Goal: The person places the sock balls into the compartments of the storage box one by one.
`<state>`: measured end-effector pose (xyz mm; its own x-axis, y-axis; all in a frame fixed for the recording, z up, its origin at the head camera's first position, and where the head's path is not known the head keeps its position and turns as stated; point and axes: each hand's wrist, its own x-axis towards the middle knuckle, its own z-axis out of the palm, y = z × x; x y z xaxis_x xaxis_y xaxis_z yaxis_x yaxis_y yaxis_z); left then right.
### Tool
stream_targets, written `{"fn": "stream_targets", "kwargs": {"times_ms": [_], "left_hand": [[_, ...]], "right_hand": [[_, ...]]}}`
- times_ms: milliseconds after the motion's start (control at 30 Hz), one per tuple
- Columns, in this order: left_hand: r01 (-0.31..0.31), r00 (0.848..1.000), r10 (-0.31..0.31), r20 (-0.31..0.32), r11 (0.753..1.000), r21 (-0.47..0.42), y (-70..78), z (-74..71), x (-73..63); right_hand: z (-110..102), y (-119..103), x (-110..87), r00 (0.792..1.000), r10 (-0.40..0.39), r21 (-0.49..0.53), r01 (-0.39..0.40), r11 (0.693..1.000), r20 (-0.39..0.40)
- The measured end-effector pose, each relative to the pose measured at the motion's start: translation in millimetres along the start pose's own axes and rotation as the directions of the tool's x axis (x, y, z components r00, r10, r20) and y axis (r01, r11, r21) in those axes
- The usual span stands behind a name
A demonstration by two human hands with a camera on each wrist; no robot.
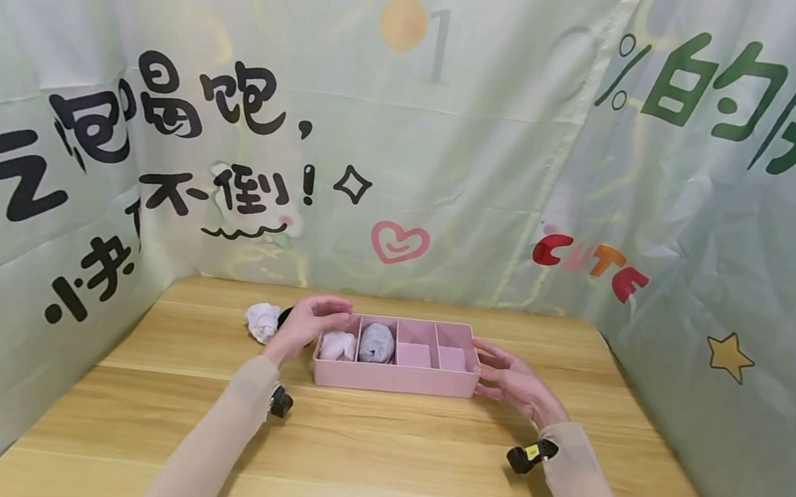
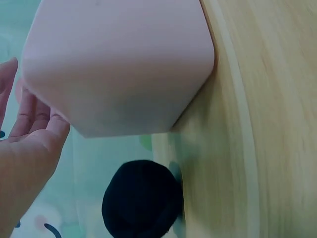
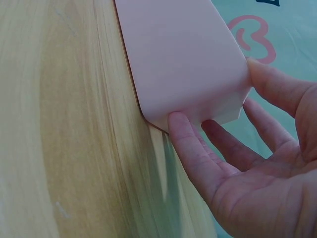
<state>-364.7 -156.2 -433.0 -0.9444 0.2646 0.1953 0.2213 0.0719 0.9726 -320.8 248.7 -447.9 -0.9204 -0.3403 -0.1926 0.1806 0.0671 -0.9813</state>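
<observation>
A pink divided storage box [image 1: 396,379] stands on the table, its compartments in a row. In the leftmost one lies a pale pink rolled cloth, perhaps a sock [image 1: 338,345], and beside it a grey rolled one [image 1: 378,343] fills the second. The two compartments on the right hold nothing. My left hand [image 1: 309,325] is over the box's left end, fingers loosely bent near the rim and gripping nothing. With extended fingers, my right hand [image 1: 516,382] touches the right end wall; in the right wrist view a fingertip [image 3: 179,121] rests low on it.
Left of the box, a white cloth bundle [image 1: 262,322] lies on the wooden table [image 1: 378,455]. A black rolled bundle [image 2: 142,199] sits next to it, mostly hidden behind my left hand in the head view. Printed curtains [image 1: 478,168] enclose the back and sides.
</observation>
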Motion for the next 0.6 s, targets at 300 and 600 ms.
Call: {"fn": "stream_targets", "kwargs": {"times_ms": [300,600], "left_hand": [[0.02,0.997,-0.017,-0.074,0.999,0.029,-1.1,-17.9,-9.2],[0.002,0.994,-0.002,-0.105,1.0,0.006,-9.9,-37.5,-26.0]], "right_hand": [[-3,1,0.8,1.0,0.003,-0.001,-0.003,1.0,-0.021],[-1,2,-0.2,1.0,0.009,0.005,-0.009,1.0,-0.024]]}}
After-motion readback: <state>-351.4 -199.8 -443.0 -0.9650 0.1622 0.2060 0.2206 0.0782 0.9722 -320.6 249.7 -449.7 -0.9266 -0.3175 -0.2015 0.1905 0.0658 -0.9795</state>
